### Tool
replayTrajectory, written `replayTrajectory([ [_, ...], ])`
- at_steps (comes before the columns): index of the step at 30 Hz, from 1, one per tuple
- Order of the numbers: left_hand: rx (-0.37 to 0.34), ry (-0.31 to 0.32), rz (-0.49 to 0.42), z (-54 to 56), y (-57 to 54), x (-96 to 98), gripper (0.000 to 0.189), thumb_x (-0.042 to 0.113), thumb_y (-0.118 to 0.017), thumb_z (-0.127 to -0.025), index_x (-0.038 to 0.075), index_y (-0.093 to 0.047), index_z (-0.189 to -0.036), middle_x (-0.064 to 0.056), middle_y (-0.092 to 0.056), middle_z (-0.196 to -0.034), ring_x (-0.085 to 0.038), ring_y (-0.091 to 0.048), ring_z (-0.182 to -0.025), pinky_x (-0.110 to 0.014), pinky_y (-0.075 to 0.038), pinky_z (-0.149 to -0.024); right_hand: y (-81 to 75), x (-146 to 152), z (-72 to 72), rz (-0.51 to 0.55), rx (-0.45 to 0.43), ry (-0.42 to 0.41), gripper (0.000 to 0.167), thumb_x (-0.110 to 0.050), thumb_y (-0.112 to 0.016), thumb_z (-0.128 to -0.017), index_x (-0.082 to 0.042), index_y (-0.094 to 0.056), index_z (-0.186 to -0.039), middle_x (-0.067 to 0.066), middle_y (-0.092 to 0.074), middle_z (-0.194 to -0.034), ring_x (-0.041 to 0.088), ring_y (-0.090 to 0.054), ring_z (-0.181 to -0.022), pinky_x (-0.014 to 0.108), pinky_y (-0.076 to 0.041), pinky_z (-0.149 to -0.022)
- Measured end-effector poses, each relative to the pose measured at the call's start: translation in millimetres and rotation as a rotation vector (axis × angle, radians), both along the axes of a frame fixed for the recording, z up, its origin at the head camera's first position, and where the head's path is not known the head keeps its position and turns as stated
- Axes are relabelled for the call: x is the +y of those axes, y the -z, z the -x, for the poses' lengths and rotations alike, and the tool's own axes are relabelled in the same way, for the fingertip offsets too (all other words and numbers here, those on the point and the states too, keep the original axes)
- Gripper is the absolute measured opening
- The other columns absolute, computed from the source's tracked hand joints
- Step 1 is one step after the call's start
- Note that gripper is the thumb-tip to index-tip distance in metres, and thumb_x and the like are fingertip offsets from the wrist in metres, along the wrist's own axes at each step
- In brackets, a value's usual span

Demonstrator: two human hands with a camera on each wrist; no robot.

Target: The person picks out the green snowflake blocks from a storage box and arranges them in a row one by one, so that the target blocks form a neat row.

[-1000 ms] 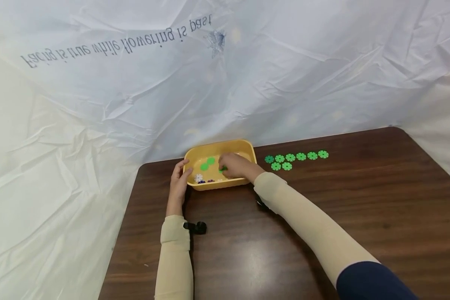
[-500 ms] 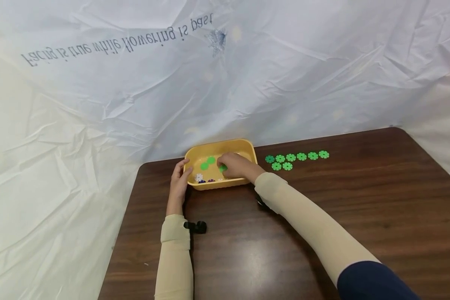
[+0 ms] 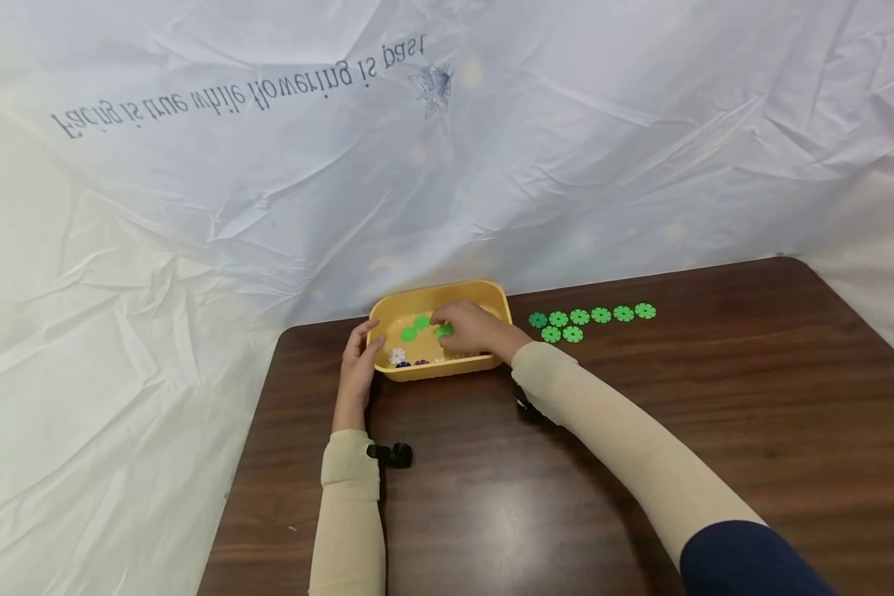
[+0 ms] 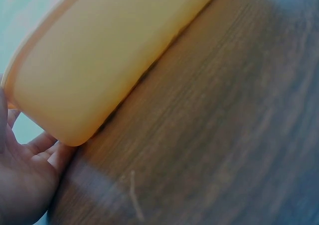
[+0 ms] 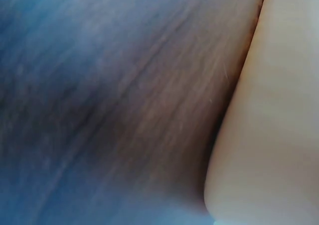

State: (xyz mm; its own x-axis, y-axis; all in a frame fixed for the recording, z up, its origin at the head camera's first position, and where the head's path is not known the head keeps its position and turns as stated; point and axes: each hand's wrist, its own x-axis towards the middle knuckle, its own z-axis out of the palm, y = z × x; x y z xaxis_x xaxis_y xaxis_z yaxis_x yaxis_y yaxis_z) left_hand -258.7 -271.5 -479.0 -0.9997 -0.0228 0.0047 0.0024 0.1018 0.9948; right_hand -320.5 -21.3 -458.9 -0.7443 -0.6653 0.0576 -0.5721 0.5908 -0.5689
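Observation:
Near the far table edge is a yellow plastic tray (image 3: 432,372), its outer wall close up in both wrist views. My left hand (image 3: 358,364) grips the tray's left end, thumb at the rim and fingers along the outside. My right hand (image 3: 475,329) reaches inside over the right half, its curled thumb and fingertips around a green snowflake disc (image 3: 444,329). Other green discs (image 3: 408,333) lie left of those fingertips. A white disc (image 3: 396,356), a blue disc (image 3: 403,365) and a purple disc (image 3: 421,362) lie along the near side. The front wall hides part of the tray floor.
Right of the tray, several green discs (image 3: 601,315) lie flat on the brown wooden table (image 3: 641,397) in two rows, a darker green disc (image 3: 538,319) at the left end. A printed white sheet (image 3: 566,165) hangs behind the table.
The right fingers have shifted slightly over the tray floor, and more green now shows between thumb and fingertips. The left hand keeps its hold on the tray.

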Motion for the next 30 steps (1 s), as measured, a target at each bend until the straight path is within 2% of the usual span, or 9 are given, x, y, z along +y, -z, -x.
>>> replayTrajectory([
  [3,0.004,-0.002,0.001,-1.8,1.1,-1.4,0.046,0.011,-0.053,-0.111,-0.002,-0.046,-0.154,-0.017,-0.028,-0.170,-0.036,-0.032,-0.154,-0.052,-0.036,-0.117,-4.9,1,-2.0,-0.025,0.017,-0.014,0.041,-0.009,-0.063,-0.101,0.000,-0.066,-0.141,0.015,-0.064,-0.143,0.027,-0.065,-0.122,0.041,-0.054,-0.098],
  [4,0.003,-0.002,-0.001,-2.6,1.2,-1.9,0.046,0.011,-0.054,-0.111,-0.002,-0.047,-0.154,-0.016,-0.028,-0.170,-0.036,-0.031,-0.154,-0.052,-0.035,-0.118,-6.7,2,-2.7,-0.027,0.017,-0.023,0.040,-0.010,-0.062,-0.102,0.000,-0.066,-0.141,0.015,-0.064,-0.143,0.029,-0.066,-0.118,0.041,-0.054,-0.098],
  [10,-0.007,-0.008,-0.013,-3.5,0.5,-1.3,0.046,0.011,-0.054,-0.111,-0.001,-0.046,-0.155,-0.015,-0.028,-0.170,-0.037,-0.037,-0.149,-0.053,-0.036,-0.116,-22.1,13,-11.4,-0.043,0.072,-0.071,0.038,-0.013,-0.067,-0.102,0.001,-0.068,-0.137,0.016,-0.067,-0.139,0.033,-0.066,-0.122,0.046,-0.052,-0.104],
  [11,-0.007,-0.004,-0.011,-2.6,0.2,-0.6,0.046,0.011,-0.054,-0.111,-0.001,-0.046,-0.155,-0.016,-0.028,-0.171,-0.038,-0.038,-0.148,-0.053,-0.037,-0.116,-25.0,17,-13.1,-0.051,0.089,-0.072,0.038,-0.013,-0.068,-0.102,0.001,-0.069,-0.136,0.016,-0.068,-0.138,0.033,-0.064,-0.127,0.047,-0.052,-0.105],
  [19,-0.016,-0.011,-0.006,0.2,-0.1,-0.3,0.045,0.011,-0.052,-0.112,0.002,-0.047,-0.156,-0.014,-0.028,-0.171,-0.036,-0.041,-0.146,-0.050,-0.039,-0.113,-39.0,42,-16.6,-0.080,0.135,-0.110,0.037,-0.012,-0.068,-0.102,0.003,-0.069,-0.135,0.018,-0.068,-0.136,0.033,-0.065,-0.124,0.049,-0.053,-0.103],
  [30,0.002,-0.002,0.011,0.5,0.0,-0.5,0.047,0.011,-0.053,-0.111,-0.001,-0.046,-0.156,-0.016,-0.027,-0.171,-0.038,-0.034,-0.153,-0.054,-0.035,-0.118,-46.9,79,-22.8,-0.049,0.148,-0.039,0.033,-0.009,-0.070,-0.098,0.004,-0.072,-0.128,0.019,-0.070,-0.130,0.035,-0.066,-0.117,0.052,-0.053,-0.101],
])
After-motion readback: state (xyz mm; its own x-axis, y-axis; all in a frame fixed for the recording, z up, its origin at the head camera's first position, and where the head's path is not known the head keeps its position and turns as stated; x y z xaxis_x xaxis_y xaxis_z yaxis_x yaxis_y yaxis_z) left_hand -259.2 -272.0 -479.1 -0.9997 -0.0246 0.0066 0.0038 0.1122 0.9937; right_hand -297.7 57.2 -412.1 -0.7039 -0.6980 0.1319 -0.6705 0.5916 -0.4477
